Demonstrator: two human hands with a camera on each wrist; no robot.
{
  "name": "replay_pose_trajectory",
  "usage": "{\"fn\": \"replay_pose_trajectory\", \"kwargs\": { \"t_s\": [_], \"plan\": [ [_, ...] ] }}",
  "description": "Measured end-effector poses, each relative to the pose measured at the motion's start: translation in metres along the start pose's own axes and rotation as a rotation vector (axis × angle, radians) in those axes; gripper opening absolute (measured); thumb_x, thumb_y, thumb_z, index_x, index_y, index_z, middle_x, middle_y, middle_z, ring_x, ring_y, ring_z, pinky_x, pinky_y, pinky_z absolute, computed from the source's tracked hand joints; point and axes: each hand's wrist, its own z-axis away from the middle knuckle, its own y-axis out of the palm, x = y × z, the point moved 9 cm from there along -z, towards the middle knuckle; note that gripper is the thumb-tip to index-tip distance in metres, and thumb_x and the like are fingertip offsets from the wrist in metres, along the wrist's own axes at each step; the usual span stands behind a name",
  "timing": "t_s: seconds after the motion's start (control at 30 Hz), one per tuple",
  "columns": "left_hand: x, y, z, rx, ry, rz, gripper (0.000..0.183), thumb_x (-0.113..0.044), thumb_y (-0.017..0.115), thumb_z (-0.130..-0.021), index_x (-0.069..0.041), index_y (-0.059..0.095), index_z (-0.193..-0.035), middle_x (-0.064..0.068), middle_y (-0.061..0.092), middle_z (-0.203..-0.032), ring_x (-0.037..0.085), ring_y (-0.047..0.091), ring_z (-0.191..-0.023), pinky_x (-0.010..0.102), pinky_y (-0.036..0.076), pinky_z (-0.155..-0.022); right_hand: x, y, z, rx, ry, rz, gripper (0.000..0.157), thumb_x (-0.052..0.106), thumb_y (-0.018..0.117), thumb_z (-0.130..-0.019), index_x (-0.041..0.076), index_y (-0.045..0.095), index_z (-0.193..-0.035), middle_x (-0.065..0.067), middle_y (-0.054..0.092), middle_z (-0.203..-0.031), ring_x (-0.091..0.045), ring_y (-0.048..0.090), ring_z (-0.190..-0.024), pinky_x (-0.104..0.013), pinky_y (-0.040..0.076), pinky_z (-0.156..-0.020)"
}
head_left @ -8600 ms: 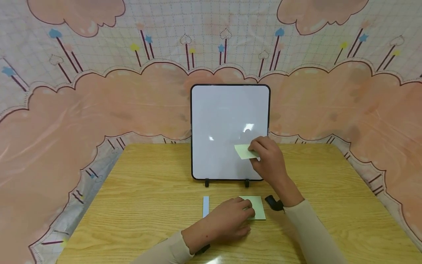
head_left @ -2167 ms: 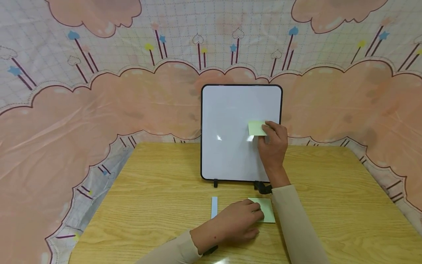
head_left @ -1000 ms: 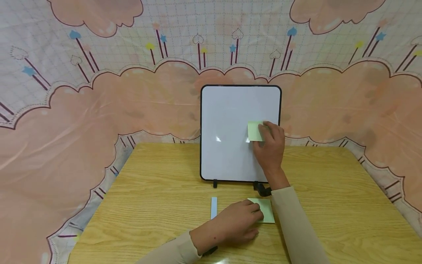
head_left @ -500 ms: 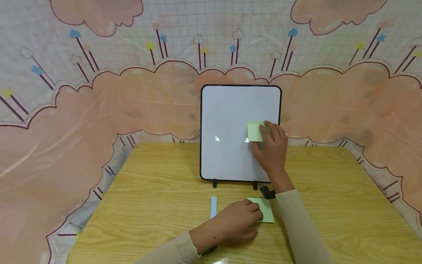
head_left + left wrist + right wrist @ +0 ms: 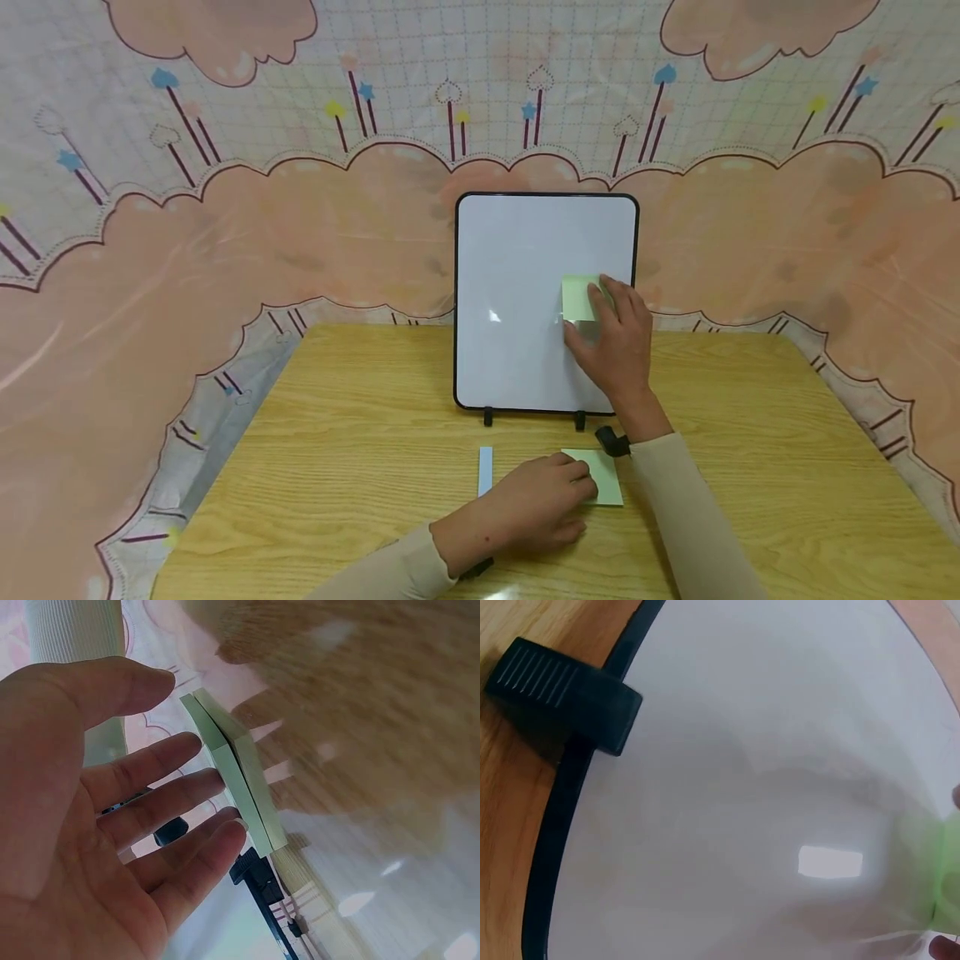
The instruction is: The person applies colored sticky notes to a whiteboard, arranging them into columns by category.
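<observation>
A pale green sticky note (image 5: 576, 297) lies against the right half of the upright whiteboard (image 5: 510, 367). My right hand (image 5: 621, 346) presses fingertips on the note's right side, its thumb just below the lower edge. Only a strip of that sticky note (image 5: 949, 900) and bits of the fingers show in the right wrist view. On the table my left hand (image 5: 536, 502) rests on a pad of green sticky notes (image 5: 606, 482). In the left wrist view the fingertips touch the pad (image 5: 238, 784) and the thumb stays apart from it.
Left of the pad lies a light blue strip (image 5: 486, 472), partly hidden by the left arm. Small black feet (image 5: 488, 417) hold the board up; one black foot (image 5: 566, 694) looms large in the right wrist view. A patterned cloth (image 5: 360, 242) hangs behind the wooden table (image 5: 360, 392).
My right hand has carried the sticky note from in front of the board up against it. The note now lies flat, and the thumb has slid left, clear of it. My left hand stays on the pad.
</observation>
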Motion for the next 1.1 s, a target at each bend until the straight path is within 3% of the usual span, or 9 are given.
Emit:
{"fn": "replay_pose_trajectory", "kwargs": {
  "t_s": [0.67, 0.97, 1.1],
  "plan": [
    [0.002, -0.002, -0.003, 0.008, 0.017, 0.032, 0.033, -0.044, 0.069, -0.102, -0.023, 0.071, -0.128, -0.006, 0.065, -0.133, 0.01, 0.062, -0.118, 0.028, 0.053, -0.098, -0.002, -0.004, 0.009, 0.046, -0.053, 0.031, 0.065, 0.034, 0.077, -0.091, -0.002, 0.063, -0.143, -0.02, 0.053, -0.153, -0.043, 0.046, -0.14, -0.062, 0.037, -0.114],
    [0.013, -0.021, -0.003, -0.074, -0.037, -0.054, 0.036, -0.047, 0.069, -0.102, -0.023, 0.072, -0.128, -0.006, 0.067, -0.13, 0.012, 0.064, -0.12, 0.029, 0.053, -0.099, -0.001, -0.005, 0.009, 0.061, -0.063, 0.04, 0.062, 0.034, 0.077, -0.092, -0.001, 0.064, -0.142, -0.02, 0.052, -0.154, -0.043, 0.045, -0.139, -0.06, 0.036, -0.115],
    [0.019, -0.028, -0.002, -0.101, -0.065, -0.035, 0.035, -0.047, 0.068, -0.102, -0.022, 0.072, -0.127, -0.007, 0.068, -0.128, 0.012, 0.064, -0.119, 0.029, 0.053, -0.099, 0.0, -0.006, 0.01, 0.068, -0.06, 0.056, 0.061, 0.033, 0.075, -0.092, 0.0, 0.064, -0.142, -0.019, 0.052, -0.155, -0.042, 0.045, -0.14, -0.059, 0.035, -0.116]
  ]
}}
